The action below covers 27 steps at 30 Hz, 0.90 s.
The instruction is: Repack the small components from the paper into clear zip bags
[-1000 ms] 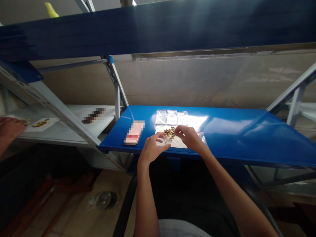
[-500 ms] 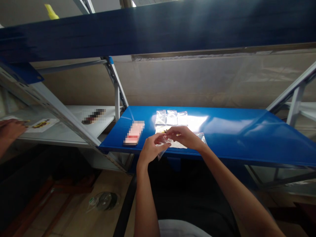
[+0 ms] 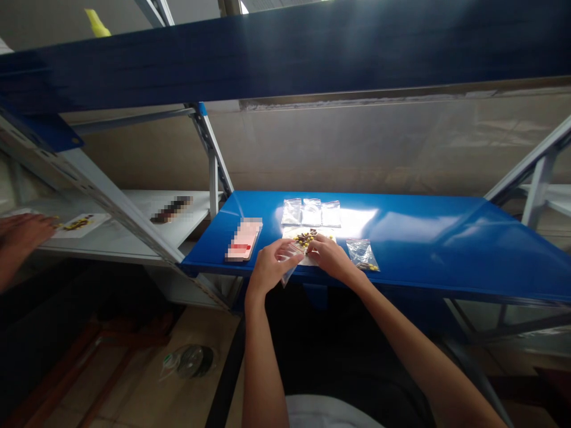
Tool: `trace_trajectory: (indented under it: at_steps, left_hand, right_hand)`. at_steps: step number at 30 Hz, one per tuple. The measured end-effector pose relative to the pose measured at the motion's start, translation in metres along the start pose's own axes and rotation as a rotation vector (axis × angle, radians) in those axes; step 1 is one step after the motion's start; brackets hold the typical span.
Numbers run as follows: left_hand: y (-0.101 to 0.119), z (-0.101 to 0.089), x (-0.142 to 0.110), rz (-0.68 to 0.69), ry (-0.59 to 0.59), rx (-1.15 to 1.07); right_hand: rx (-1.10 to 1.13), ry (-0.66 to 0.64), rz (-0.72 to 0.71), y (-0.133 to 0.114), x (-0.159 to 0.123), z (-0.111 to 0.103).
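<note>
Yellow-and-dark bits (image 3: pixel 305 239) lie ahead, nearer the right hand (image 3: pixel 331 257), its grip unclear; the left hand (image 3: pixel 269 268) pinches a bag (image 3: pixel 287 276).

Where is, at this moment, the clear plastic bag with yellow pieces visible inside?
In the head view, the clear plastic bag lies on the blue table near its front edge, just to the right of the person's right hand.

A pinkish, pixelated object (image 3: pixel 244 239) is set near the left end of the blue surface (image 3: pixel 446 249). On the white shelf (image 3: pixel 175 234), a dark pixelated item (image 3: pixel 171 210) is placed. A clear bottle (image 3: pixel 191 361) is seen below; a yellow object (image 3: pixel 97 24) is partly hidden by the blue beam (image 3: pixel 285 62).
</note>
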State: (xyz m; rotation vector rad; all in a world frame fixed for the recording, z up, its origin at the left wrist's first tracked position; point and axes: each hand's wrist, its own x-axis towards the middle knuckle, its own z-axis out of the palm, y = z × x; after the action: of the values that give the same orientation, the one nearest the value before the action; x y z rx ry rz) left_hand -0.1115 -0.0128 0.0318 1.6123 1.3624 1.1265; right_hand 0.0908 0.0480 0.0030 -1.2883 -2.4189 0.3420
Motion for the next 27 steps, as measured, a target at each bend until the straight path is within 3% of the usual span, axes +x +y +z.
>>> trace_trajectory:
  at_steps: [4, 8, 16, 20, 22, 25, 27]
  left_hand:
    - [0.0, -0.001, -0.001, -0.003, 0.007, 0.027]
    - [0.002, 0.001, -0.001, -0.015, -0.024, 0.014]
    - [0.013, 0.009, -0.001, 0.034, -0.12, -0.03]
    - [0.014, 0.008, -0.001, 0.042, -0.113, -0.062]
    - [0.012, 0.006, -0.002, 0.035, -0.086, -0.056]
    - [0.008, 0.003, -0.001, 0.024, -0.057, -0.037]
    - [0.005, 0.001, -0.001, 0.017, -0.042, -0.039]
  right_hand:
    - [0.043, 0.067, 0.004, 0.004, 0.0, -0.006]
    - [0.216, 0.14, -0.008, -0.001, -0.001, -0.027]
    - [0.377, -0.087, -0.182, -0.027, 0.008, -0.067]
    - [0.541, -0.159, -0.184, -0.019, 0.012, -0.067]
    - [0.574, -0.099, -0.157, -0.012, 0.012, -0.062]
    - [0.361, 0.041, -0.076, -0.002, 0.013, -0.048]
    - [0.169, 0.052, -0.066, 0.003, 0.014, -0.037]
